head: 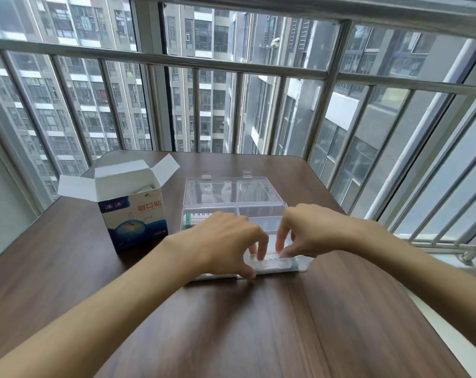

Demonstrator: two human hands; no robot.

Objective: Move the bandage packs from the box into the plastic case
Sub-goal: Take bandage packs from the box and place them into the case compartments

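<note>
A blue and white bandage box [134,216] stands open at the table's left, its flaps up, with white packs showing inside. To its right lies the clear plastic case [301,264], its lid [231,190] standing upright behind it. One bandage pack [197,216] lies in the case's back left part. A second bandage pack [272,261], white with a red stripe, lies in the case's front part. My left hand [228,241] holds this pack with curled fingers, the thumb at the case's front edge. My right hand [313,230] pinches the same pack from the right.
The dark wooden table [231,323] ends close behind the case at a metal window railing [258,69]. A white sill [449,257] runs along the table's right edge. The box stands about a hand's width left of the case.
</note>
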